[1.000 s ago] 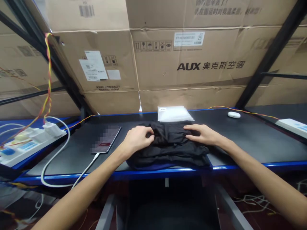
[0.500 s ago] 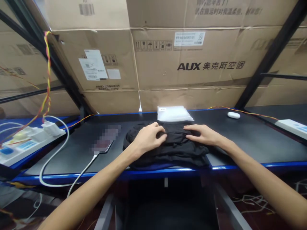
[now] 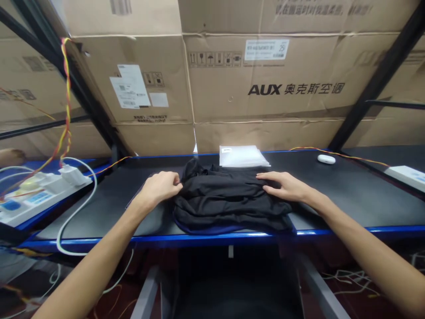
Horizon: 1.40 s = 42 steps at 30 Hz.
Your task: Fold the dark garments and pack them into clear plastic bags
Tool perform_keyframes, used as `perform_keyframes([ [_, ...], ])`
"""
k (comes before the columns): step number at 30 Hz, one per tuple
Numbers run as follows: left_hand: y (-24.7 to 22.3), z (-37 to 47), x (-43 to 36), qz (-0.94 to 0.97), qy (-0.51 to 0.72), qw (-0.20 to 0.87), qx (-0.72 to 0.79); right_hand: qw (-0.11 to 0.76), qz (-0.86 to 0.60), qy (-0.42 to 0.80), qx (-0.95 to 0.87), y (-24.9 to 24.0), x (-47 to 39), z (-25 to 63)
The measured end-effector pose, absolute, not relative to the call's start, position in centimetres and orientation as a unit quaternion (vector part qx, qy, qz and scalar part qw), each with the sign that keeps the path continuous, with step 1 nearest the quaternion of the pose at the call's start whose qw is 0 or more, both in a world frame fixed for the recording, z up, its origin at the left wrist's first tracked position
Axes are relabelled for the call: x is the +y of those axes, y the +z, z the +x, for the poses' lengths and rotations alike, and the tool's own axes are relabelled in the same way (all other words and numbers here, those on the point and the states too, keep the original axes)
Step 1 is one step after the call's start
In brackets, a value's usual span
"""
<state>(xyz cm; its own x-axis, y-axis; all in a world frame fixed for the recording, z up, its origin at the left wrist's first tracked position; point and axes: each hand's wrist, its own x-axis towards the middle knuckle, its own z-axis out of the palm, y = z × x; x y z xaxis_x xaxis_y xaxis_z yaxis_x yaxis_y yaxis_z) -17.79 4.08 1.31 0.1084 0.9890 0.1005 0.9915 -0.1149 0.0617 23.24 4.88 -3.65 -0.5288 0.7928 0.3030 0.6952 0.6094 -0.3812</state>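
Note:
A heap of soft black cloth (image 3: 229,199) lies in folds at the front of the table, with a dark blue edge showing along its lower left; whether it is a garment I cannot tell. My left hand (image 3: 161,186) is closed, thumb and fingers pinching the cloth at its left end, where a fold stands up. On the right part of the cloth rests my right hand (image 3: 285,185), fingers stretched out and thumb apart. Just behind the heap is a stack of clear plastic bags (image 3: 244,156) with a small white label.
Power strips (image 3: 46,195) (image 3: 407,176) lie at both sides, with white cables on the left. A white earbud case (image 3: 326,159) sits back right. My left forearm mostly hides a phone (image 3: 136,197). Cardboard boxes (image 3: 219,104) wall the back. Another person's hand (image 3: 11,156) shows far left.
My left hand has moved left from the middle of the cloth to its left end and pinches it there, raising a fold. My right hand stays about where it was.

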Motion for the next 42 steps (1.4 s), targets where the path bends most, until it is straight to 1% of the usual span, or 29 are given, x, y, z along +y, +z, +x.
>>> perform_keyframes([
  [2,1.0,-17.9,4.2,-0.748,-0.065,0.011,-0.66,0.227,-0.431,0.105,-0.867,-3.7,4.9,23.2],
  [5,1.2,-17.2,4.3,-0.78,-0.162,0.044,-0.603,0.233,-0.426,0.101,-0.869,-3.7,4.8,23.2],
  [6,1.4,-16.9,4.3,-0.798,-0.199,0.041,-0.567,0.238,-0.42,0.1,-0.87,-3.7,4.7,23.2],
  [8,1.6,-16.3,4.4,-0.835,-0.241,0.003,-0.495,0.251,-0.41,0.099,-0.871,-3.5,4.5,23.1],
  [11,1.6,-15.8,4.8,-0.862,-0.215,-0.065,-0.454,0.268,-0.407,0.098,-0.868,-3.5,4.3,23.1],
  [13,1.3,-15.8,5.2,-0.867,-0.178,-0.082,-0.459,0.271,-0.403,0.099,-0.868,-3.6,4.2,23.0],
  [15,1.0,-16.0,5.5,-0.869,-0.167,-0.084,-0.458,0.278,-0.396,0.098,-0.87,-3.7,4.1,22.9],
  [20,1.5,-16.3,5.2,-0.859,-0.255,-0.095,-0.433,0.344,-0.386,0.088,-0.851,-3.3,3.5,22.3],
  [23,2.5,-16.6,4.1,-0.847,-0.286,-0.167,-0.416,0.391,-0.381,0.119,-0.829,-2.2,2.5,22.5],
  [25,3.2,-17.0,3.3,-0.85,-0.259,-0.225,-0.399,0.397,-0.372,0.17,-0.822,-1.4,1.7,23.0],
  [27,3.6,-17.4,2.5,-0.864,-0.2,-0.266,-0.379,0.364,-0.362,0.228,-0.828,-0.7,0.8,23.5],
  [31,3.3,-17.5,1.6,-0.888,-0.062,-0.309,-0.335,0.232,-0.333,0.311,-0.859,-0.1,-0.5,23.9],
  [33,3.2,-17.4,1.4,-0.886,-0.025,-0.326,-0.329,0.173,-0.326,0.333,-0.868,-0.1,-0.7,23.6],
  [35,3.3,-17.1,1.5,-0.875,-0.013,-0.342,-0.342,0.151,-0.34,0.348,-0.861,-0.1,-0.6,23.4],
  [36,3.4,-16.9,1.8,-0.869,-0.019,-0.346,-0.354,0.157,-0.355,0.352,-0.852,-0.1,-0.5,23.3],
  [38,3.7,-16.5,2.5,-0.864,-0.056,-0.329,-0.378,0.198,-0.4,0.343,-0.827,-0.2,0.1,23.3],
  [40,3.7,-15.9,3.7,-0.868,-0.118,-0.272,-0.397,0.256,-0.447,0.298,-0.804,-0.3,1.1,23.6],
  [42,3.4,-15.3,5.2,-0.88,-0.169,-0.202,-0.397,0.295,-0.471,0.229,-0.799,-0.6,2.5,23.8],
])
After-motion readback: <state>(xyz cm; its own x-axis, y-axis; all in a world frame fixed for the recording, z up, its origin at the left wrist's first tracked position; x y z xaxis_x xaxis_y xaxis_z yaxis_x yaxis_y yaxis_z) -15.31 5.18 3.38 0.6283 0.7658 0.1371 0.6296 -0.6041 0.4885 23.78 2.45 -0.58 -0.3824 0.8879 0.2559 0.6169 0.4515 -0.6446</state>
